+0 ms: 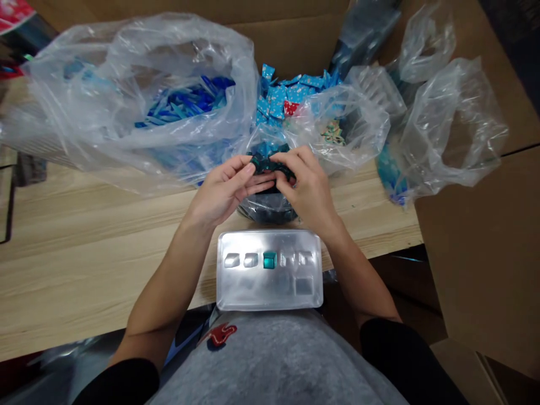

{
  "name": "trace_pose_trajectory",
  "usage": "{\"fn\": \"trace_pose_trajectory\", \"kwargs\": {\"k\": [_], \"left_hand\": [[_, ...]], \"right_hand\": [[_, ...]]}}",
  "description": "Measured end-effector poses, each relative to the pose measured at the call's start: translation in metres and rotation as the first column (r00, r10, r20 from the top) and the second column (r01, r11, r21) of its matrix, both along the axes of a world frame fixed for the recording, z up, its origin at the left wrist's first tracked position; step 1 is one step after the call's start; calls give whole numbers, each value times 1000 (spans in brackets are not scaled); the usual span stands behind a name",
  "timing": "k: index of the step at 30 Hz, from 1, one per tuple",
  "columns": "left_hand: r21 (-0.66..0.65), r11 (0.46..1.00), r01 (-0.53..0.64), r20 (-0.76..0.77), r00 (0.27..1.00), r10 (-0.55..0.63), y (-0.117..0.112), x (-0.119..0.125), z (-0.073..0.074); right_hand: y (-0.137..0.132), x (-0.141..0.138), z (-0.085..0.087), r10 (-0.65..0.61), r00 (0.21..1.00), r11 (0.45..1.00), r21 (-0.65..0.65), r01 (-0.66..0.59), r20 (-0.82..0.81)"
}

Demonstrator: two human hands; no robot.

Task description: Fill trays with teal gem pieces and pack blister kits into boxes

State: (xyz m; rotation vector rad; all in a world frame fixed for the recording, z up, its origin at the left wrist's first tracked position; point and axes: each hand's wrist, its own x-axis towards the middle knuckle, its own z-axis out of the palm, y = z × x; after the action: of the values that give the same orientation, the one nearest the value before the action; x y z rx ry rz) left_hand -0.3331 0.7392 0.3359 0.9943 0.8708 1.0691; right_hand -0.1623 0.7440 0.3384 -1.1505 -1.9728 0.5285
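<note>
Left fingers [252,175] and right fingers [287,164] curled closed from both sides on a clump of dark green foil packets [265,165], tips almost meeting over it, the packets held above the middle of the tabletop [97,253]. Directly below, a clear plastic bag [268,209] with dark contents. Just nearer, a metal tray [270,292] with a row of five small hollows, a teal square piece [269,260] in the middle one. Farther left, a large clear bag [139,95] of blue sticks [185,101]. Straight ahead, a heap of blue patterned packets [280,93]. To the right, crumpled clear bags [451,126] against a cardboard wall [476,242]. Wood running left of the tray to the tabletop's front edge, with the tray near that edge.
</note>
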Motion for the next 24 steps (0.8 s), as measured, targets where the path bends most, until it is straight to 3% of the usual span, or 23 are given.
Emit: {"fn": "trace_pose_trajectory", "kwargs": {"k": [3, 6, 10, 14, 17, 20, 24], "left_hand": [[113, 992, -48, -128, 990, 63, -9, -5, 4], [184, 983, 6, -250, 967, 41, -22, -16, 16], [149, 989, -6, -163, 986, 30, -34, -24, 33], [139, 989, -44, -36, 998, 49, -39, -16, 43], [176, 982, -71, -33, 996, 78, -47, -10, 48], [212, 972, -102, -95, 988, 124, -57, -7, 51], [334, 936, -116, -226, 954, 199, -72, -2, 54]], "right_hand": [[6, -1, -2, -49, 996, 999, 25, 47, 74], [18, 7, -4, -104, 987, 994, 41, 100, 124], [26, 14, -4, 19, 993, 999, 31, -22, 118], [21, 6, 1, 125, 986, 992, -36, -121, 115], [7, 6, 14, 133, 990, 988, -73, -136, -46], [-17, 11, 36, 208, 950, 967, -96, -235, -232], [-49, 13, 60, 257, 931, 955, -77, -285, -259]]}}
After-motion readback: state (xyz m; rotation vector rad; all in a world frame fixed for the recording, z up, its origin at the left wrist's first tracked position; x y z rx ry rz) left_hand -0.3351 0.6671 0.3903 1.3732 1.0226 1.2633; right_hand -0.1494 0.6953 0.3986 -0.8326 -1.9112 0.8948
